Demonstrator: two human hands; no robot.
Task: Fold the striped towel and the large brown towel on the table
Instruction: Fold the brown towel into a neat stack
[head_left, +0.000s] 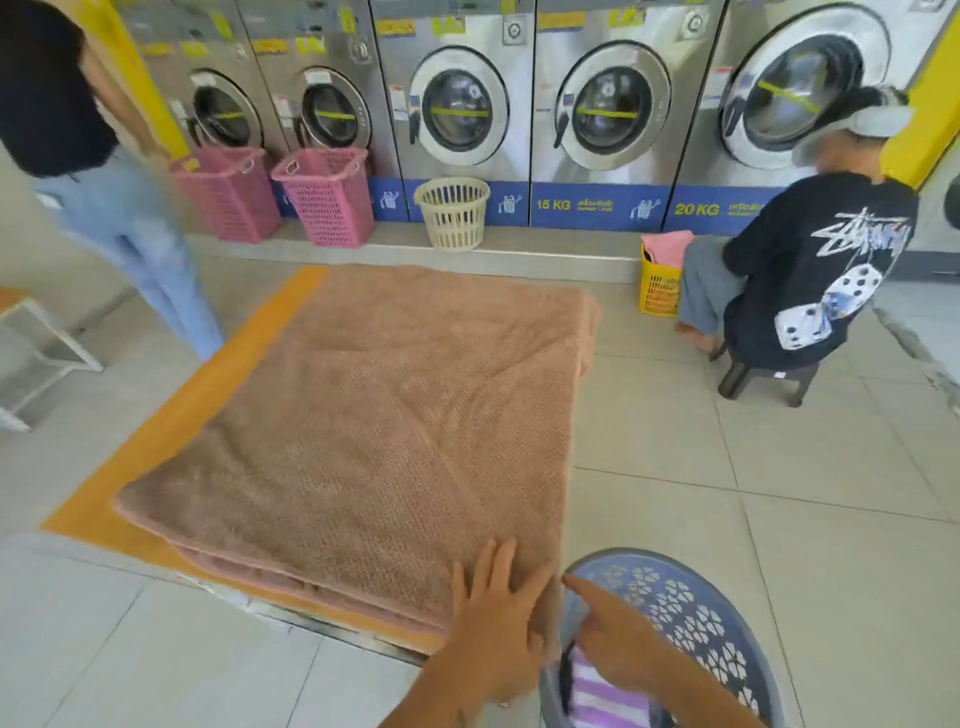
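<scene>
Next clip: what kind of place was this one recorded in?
Most likely a self-service laundromat. A row of steel front-loading washing machines lines the wall, they carry load labels such as 15 KG, and plastic laundry baskets stand on the floor before them.

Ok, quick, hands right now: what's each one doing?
Left hand: open, fingers spread flat on the brown towel.
Right hand: index finger out over the blue basket; whether it holds anything cannot be told.
</scene>
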